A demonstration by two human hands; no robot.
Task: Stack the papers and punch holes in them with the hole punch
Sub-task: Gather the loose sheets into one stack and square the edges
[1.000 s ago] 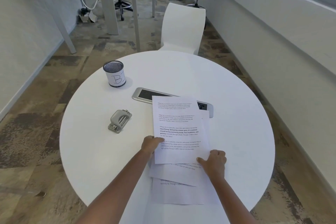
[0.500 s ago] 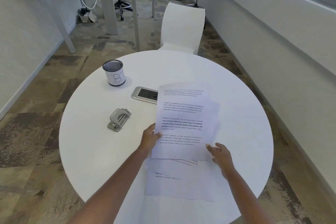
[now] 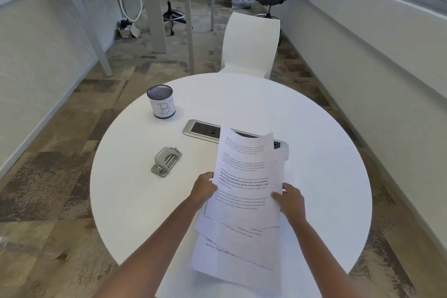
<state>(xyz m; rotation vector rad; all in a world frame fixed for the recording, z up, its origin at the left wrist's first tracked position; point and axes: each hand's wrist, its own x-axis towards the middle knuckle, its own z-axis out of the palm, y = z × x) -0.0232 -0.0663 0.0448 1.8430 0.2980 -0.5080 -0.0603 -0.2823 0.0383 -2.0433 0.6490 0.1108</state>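
papers [image 3: 244,191] now gripped both sides, seemingly lifted

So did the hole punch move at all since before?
No. The hole punch sits at the same spot, left of the silver power panel and below the mesh cup. Only the papers shifted.

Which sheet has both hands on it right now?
The top sheet, with the bold paragraph: left hand and right hand pinch its side edges. The other sheets lie beneath, staggered toward the person.
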